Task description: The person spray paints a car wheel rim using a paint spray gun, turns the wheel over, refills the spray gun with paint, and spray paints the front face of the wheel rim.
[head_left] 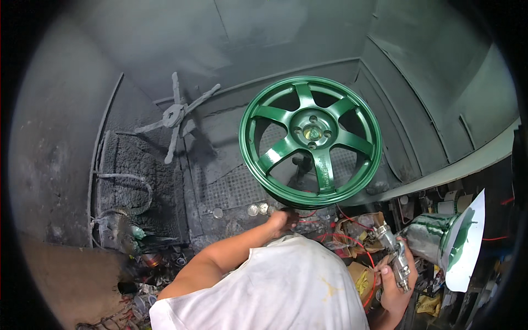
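Observation:
A glossy green car wheel rim with several spokes stands in front of me, held up on a mount that is mostly hidden behind it. Just below the wheel's lower edge is my left hand. Its fingers look curled and lie partly in shadow, so whether they touch the rim or grip something is unclear. At the lower right, my right hand is wrapped around a metal spray gun. The gun's metal cup, smeared with green paint, points to the right, beside a white sheet with green paint on it.
A grey-coated cross-shaped stand is at the left by the booth wall. Below it is a rough, dust-caked panel. A red hose runs near my right hand. Cluttered shelves line the right side.

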`<control>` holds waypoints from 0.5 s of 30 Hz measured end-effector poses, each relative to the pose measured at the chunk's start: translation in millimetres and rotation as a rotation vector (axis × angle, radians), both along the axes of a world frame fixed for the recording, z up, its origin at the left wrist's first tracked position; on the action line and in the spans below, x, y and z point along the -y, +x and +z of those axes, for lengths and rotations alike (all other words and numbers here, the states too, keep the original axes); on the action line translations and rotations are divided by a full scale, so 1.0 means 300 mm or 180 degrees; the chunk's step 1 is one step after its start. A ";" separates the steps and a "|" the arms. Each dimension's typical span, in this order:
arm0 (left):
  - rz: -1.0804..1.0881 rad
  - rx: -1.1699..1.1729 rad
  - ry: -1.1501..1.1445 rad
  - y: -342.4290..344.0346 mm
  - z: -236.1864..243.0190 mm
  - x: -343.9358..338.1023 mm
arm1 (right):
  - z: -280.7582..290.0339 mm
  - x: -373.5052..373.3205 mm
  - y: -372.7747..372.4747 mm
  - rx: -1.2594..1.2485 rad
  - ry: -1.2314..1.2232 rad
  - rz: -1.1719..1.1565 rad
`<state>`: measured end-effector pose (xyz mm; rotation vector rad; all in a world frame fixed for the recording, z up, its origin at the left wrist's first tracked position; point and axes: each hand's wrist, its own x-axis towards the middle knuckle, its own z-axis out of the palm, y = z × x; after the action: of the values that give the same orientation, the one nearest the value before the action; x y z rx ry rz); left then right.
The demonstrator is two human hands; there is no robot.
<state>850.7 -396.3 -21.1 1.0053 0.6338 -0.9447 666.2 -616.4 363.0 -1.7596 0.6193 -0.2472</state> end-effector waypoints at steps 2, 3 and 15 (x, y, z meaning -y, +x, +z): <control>-0.0483 -0.0180 0.0106 -0.013 0.018 -0.015 | 0.000 0.014 0.002 -0.0057 0.0123 -0.0009; -0.0785 0.0119 0.0072 -0.036 0.003 -0.033 | -0.011 0.018 0.011 0.0038 0.0176 0.0102; -0.0666 0.0964 0.0898 -0.197 0.048 -0.192 | -0.134 0.098 -0.032 -0.0626 0.1429 0.1838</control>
<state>791.6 -338.6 -6.6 1.4570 0.4181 -0.8742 656.6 -645.7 322.7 -1.4563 0.2523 0.4385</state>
